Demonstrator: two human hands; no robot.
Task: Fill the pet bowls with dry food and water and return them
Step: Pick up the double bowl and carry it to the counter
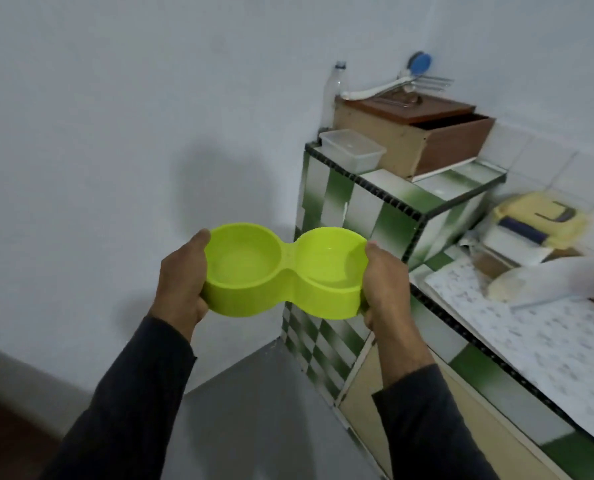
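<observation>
A lime-green double pet bowl [285,271] hangs in the air in front of me, level, with both round wells empty. My left hand [183,282] grips its left end, thumb over the rim. My right hand [385,282] grips its right end the same way. Both sleeves are dark. The bowl sits just left of a green-and-white tiled counter [385,216].
On the raised tiled ledge stand a clear plastic container [352,148], a wooden box [416,140] with utensils and a brush on top, and a bottle [333,95]. A patterned sheet [530,327] and bags cover the lower counter at right. A white wall is ahead.
</observation>
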